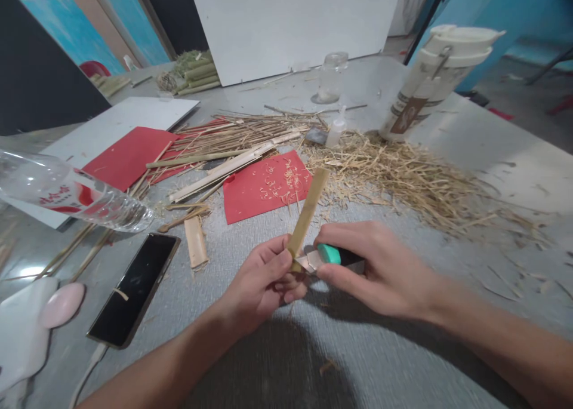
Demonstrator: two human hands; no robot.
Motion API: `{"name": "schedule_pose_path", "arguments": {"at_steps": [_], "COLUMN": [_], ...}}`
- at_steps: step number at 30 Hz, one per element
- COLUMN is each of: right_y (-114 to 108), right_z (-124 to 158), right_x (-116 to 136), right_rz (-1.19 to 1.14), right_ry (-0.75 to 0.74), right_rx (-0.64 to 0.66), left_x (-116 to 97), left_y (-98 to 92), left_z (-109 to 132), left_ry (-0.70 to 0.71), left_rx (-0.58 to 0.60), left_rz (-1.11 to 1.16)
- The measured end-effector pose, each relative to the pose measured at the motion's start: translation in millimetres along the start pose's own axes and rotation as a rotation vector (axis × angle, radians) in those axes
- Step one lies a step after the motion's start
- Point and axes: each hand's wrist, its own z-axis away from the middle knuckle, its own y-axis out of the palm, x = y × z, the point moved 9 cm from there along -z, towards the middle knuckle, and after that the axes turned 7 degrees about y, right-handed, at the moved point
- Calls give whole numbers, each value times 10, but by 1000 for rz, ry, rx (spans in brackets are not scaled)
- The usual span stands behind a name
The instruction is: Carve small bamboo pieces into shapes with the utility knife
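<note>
Near the middle of the view, my left hand (268, 274) is closed around the lower end of a flat, yellowish-brown strip of straw or bamboo (310, 209), which slants up and to the right. My right hand (371, 265) grips a utility knife (329, 254) with a green and black handle. The knife's blade touches the strip just beside my left thumb. Beyond the strip lies a red paper sheet (268, 188) with thin curled shavings on it. My left fingers partly hide the strip's lower end.
A phone (134, 289), a plastic water bottle (76, 194) and a short bamboo piece (196, 242) lie to the left. Behind are a bundle of thin stalks (224, 137), a straw pile (394, 176), a glass jar (332, 77), a small bottle (336, 128) and a tall lidded canister (434, 86).
</note>
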Motion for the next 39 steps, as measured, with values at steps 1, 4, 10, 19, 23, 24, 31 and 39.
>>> {"name": "schedule_pose_path", "arguments": {"at_steps": [1,4,10,19,23,24,31,39], "right_y": [10,31,36,63,44,33,-5,14], "right_z": [-1,0,0,25,33,32,8,5], "right_x": [-1,-1,-4,43,42,41,56,23], "right_rz": [-5,-24,-31,-87,-49,-36,-27,-51], "right_ry": [-1,6,39,46,42,38,-21,5], "right_rx": [9,27,44,35,5,-2,43,65], "left_x": [0,12,9,-9,-3,-2,56,32], "left_y": [-4,-14,4,96,82,74,105,77], "left_z": [3,9,13,31,23,21,30,31], "left_ry": [-1,-15,-13,-19,-17,-10,-12,-7], "left_rx": [1,2,30,51,3,-3,89,87], "left_rz": [1,-2,28,51,62,67,102,99]}}
